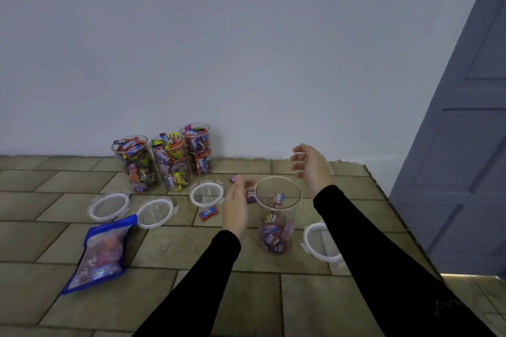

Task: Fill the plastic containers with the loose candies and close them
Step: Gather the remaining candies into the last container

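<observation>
A tall clear container (277, 227) stands open in front of me, with wrapped candies heaped in its bottom third. A red candy (279, 198) is falling inside it near the rim. My left hand (236, 209) is just left of the container's mouth, and a purple candy (249, 195) sits at its fingertips; whether the fingers hold it I cannot tell. My right hand (310, 165) hovers above and right of the mouth, fingers spread and empty. Three full containers (167, 161) stand lidless by the wall. One loose red candy (208, 213) lies on the table.
Three white-rimmed lids (109, 206) (155, 212) (206, 194) lie left of the open container, and a fourth lid (321, 242) lies under my right forearm. A blue candy bag (100, 252) lies at front left. The table's right edge (388, 200) drops off beside a grey door.
</observation>
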Action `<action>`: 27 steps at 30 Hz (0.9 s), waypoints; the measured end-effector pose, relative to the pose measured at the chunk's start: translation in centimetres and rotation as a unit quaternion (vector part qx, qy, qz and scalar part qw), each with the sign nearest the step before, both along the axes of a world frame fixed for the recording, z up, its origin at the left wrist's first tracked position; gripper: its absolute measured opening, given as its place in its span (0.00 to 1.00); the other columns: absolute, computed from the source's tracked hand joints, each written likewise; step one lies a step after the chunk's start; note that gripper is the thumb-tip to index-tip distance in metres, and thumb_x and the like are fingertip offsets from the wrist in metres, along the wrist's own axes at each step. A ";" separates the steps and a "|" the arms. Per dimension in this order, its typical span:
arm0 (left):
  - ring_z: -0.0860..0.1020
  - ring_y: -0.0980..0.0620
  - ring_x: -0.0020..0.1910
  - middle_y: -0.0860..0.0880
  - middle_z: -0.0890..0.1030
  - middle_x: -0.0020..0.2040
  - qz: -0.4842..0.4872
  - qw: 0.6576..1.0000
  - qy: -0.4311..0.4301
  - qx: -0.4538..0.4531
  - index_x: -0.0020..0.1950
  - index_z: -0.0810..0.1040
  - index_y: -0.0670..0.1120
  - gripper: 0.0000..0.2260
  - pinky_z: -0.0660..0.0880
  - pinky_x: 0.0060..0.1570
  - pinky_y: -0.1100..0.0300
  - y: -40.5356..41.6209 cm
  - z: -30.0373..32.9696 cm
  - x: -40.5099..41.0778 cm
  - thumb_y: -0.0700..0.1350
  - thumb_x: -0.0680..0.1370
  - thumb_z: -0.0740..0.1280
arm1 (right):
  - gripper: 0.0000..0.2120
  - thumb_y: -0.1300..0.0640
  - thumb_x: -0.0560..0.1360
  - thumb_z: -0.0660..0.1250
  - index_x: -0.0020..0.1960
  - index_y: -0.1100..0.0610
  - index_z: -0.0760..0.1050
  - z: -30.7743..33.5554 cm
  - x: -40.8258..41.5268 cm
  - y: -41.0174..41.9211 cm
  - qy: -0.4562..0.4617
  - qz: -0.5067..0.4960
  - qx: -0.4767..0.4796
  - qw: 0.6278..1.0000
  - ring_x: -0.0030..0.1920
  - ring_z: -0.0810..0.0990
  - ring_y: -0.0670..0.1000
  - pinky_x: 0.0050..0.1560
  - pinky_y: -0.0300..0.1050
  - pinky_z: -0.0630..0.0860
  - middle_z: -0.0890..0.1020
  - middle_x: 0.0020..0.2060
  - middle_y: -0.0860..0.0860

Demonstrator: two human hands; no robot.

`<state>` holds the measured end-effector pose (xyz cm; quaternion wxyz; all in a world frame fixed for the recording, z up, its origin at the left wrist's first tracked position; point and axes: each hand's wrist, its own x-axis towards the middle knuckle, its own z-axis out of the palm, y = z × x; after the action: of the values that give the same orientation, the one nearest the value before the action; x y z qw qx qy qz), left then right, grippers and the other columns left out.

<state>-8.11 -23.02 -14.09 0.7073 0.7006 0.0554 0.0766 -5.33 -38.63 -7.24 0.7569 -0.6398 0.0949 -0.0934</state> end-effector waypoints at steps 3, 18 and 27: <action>0.65 0.39 0.69 0.39 0.70 0.67 0.055 0.925 0.070 0.370 0.63 0.74 0.46 0.19 0.62 0.67 0.46 2.1 -2.1 0.9 0.58 0.81 0.58 | 0.11 0.59 0.80 0.59 0.41 0.58 0.75 -3.4 0.3 0.9 0.055 0.064 -0.071 0.994 0.29 0.74 0.43 0.27 0.34 0.67 0.76 0.35 0.51; 0.65 0.43 0.61 0.42 0.68 0.59 0.019 0.859 0.062 0.507 0.60 0.71 0.46 0.17 0.63 0.63 0.53 2.9 -5.3 4.0 0.57 0.79 0.60 | 0.29 0.34 0.76 0.54 0.74 0.41 0.59 -12.2 6.8 2.4 -0.028 0.234 -0.695 0.679 0.69 0.63 0.55 0.67 0.53 0.61 0.62 0.72 0.52; 0.68 0.44 0.60 0.43 0.69 0.61 0.002 0.821 -0.005 0.571 0.66 0.72 0.48 0.14 0.68 0.57 0.53 2.7 -6.1 6.5 0.50 0.81 0.59 | 0.33 0.47 0.77 0.60 0.77 0.43 0.48 -12.6 11.5 4.0 -0.121 0.305 -0.697 0.637 0.73 0.55 0.54 0.68 0.50 0.55 0.54 0.75 0.51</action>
<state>-1.59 -20.32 -20.18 0.1804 0.9785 -0.0005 0.0994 6.17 -34.58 -19.88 0.0759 -0.9532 -0.2913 0.0282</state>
